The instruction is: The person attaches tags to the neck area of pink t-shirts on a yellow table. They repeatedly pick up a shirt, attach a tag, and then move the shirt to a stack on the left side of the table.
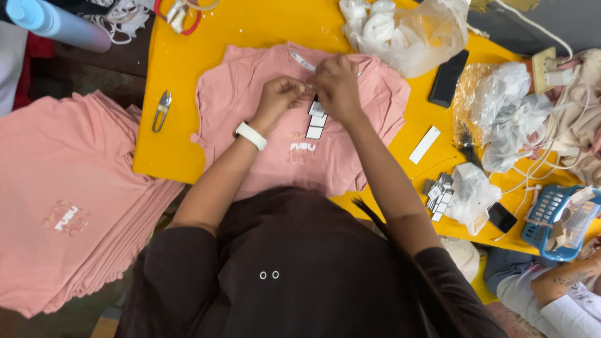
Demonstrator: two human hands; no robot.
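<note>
A folded pink T-shirt lies on the yellow table, its neck label at the far side. My left hand and my right hand meet just below the collar, fingers pinched together on a thin string. From that string hang grey and white paper tags, lying on the shirt's chest above a printed logo. A white band sits on my left wrist.
Small thread snips lie left of the shirt. A pile of pink shirts lies at the left. Loose tags, a white label, plastic bags, a black phone, a blue basket and another person's arm fill the right.
</note>
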